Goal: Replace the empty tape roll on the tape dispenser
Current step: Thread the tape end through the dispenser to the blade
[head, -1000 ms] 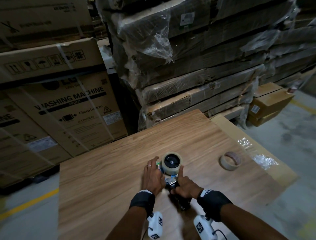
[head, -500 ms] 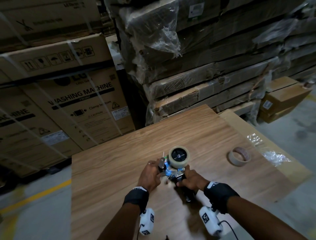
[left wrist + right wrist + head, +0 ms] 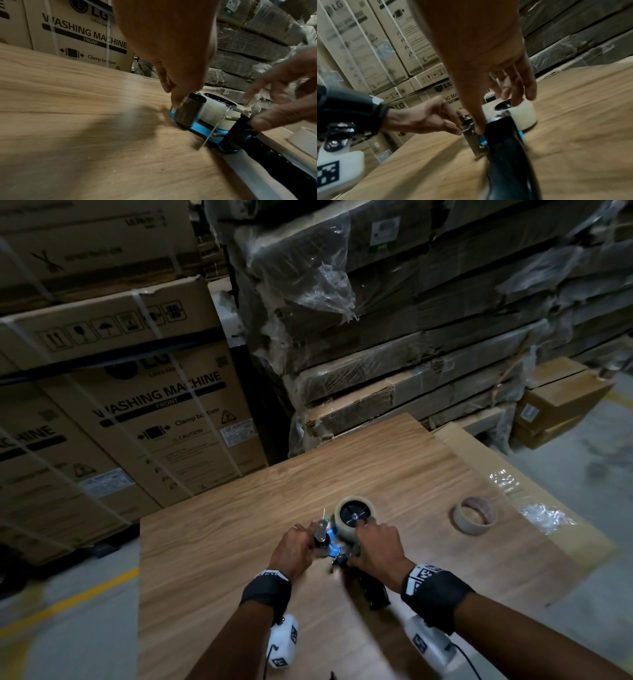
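Note:
A tape dispenser [image 3: 200, 129] with a blue frame and black handle [image 3: 375, 594] lies on its side on the wooden table [image 3: 212, 559]. A full pale tape roll [image 3: 356, 517] sits on its hub. My left hand [image 3: 301, 542] pinches the black roller [image 3: 187, 111] and the metal flap [image 3: 471, 134] at the dispenser's front. My right hand [image 3: 373, 542] reaches over the dispenser, with fingertips [image 3: 515, 102] on the roll's hub and the thumb against the top of the handle. An empty tape core [image 3: 474, 515] lies flat on the table to the right, apart from both hands.
Strapped washing machine cartons [image 3: 144, 412] stand behind the table on the left. Shrink-wrapped flat boxes [image 3: 394, 344] are stacked behind it. A cardboard sheet [image 3: 507, 474] with plastic scraps lies along the table's right side. A small carton [image 3: 561, 402] sits on the floor.
My right hand has slid forward from the handle onto the tape roll's hub. My left hand has stayed at the dispenser's front roller. The head view has drifted slightly.

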`<action>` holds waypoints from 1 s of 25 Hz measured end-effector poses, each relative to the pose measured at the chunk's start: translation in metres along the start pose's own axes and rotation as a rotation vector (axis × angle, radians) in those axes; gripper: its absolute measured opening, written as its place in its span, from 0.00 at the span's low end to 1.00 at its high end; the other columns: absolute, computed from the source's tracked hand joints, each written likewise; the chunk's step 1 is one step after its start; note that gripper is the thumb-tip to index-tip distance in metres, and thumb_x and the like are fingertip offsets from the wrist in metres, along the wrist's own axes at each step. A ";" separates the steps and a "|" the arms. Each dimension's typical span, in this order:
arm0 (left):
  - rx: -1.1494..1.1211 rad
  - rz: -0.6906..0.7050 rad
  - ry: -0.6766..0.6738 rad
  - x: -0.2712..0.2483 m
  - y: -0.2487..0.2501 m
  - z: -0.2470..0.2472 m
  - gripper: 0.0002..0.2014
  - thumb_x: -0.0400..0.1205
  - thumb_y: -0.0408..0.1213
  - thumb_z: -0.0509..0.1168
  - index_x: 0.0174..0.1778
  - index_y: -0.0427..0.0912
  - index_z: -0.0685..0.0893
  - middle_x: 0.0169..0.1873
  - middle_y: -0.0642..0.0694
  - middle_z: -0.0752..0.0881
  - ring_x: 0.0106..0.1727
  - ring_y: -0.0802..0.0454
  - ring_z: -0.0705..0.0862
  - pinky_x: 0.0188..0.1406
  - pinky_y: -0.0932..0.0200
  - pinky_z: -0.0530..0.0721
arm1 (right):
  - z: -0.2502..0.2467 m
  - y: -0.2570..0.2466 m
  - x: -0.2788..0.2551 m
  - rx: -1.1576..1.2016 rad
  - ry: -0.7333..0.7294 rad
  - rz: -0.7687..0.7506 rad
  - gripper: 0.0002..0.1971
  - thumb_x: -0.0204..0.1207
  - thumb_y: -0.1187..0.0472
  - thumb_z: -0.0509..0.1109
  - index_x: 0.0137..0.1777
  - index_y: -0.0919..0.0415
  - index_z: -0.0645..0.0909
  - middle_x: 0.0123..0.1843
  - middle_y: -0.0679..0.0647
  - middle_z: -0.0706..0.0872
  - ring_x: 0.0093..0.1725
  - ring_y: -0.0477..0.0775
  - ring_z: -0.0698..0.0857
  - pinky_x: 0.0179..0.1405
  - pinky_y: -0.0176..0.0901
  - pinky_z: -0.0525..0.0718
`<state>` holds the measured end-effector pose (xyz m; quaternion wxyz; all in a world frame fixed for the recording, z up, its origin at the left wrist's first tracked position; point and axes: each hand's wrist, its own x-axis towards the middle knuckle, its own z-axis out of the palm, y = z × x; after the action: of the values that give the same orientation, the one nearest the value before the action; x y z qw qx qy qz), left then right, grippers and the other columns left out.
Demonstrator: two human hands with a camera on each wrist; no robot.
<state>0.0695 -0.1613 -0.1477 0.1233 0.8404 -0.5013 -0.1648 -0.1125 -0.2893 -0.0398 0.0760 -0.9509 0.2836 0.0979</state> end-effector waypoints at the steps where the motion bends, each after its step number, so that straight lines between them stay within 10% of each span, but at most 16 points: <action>1: -0.001 -0.011 0.011 -0.002 0.000 0.001 0.32 0.75 0.40 0.62 0.79 0.55 0.71 0.53 0.43 0.89 0.53 0.39 0.86 0.53 0.46 0.86 | 0.000 -0.004 0.004 0.002 0.018 -0.057 0.34 0.70 0.41 0.77 0.73 0.57 0.74 0.69 0.60 0.80 0.64 0.65 0.86 0.56 0.52 0.83; 9: 0.015 0.012 0.072 -0.020 0.025 -0.030 0.31 0.74 0.34 0.59 0.77 0.49 0.76 0.45 0.34 0.88 0.47 0.32 0.85 0.48 0.45 0.85 | 0.020 -0.011 0.025 0.104 -0.095 -0.288 0.14 0.77 0.52 0.72 0.58 0.57 0.90 0.56 0.62 0.90 0.63 0.66 0.84 0.54 0.56 0.86; 25: 0.071 -0.048 0.080 -0.025 0.030 -0.033 0.27 0.78 0.33 0.64 0.76 0.42 0.78 0.48 0.32 0.89 0.55 0.31 0.84 0.53 0.44 0.79 | 0.020 -0.013 0.026 0.165 -0.028 -0.260 0.12 0.75 0.53 0.72 0.51 0.58 0.92 0.49 0.62 0.93 0.52 0.68 0.90 0.46 0.53 0.86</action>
<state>0.0477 -0.1522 -0.1031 0.1095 0.8619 -0.4813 -0.1162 -0.0869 -0.2881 -0.0639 0.1698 -0.9686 0.1642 0.0769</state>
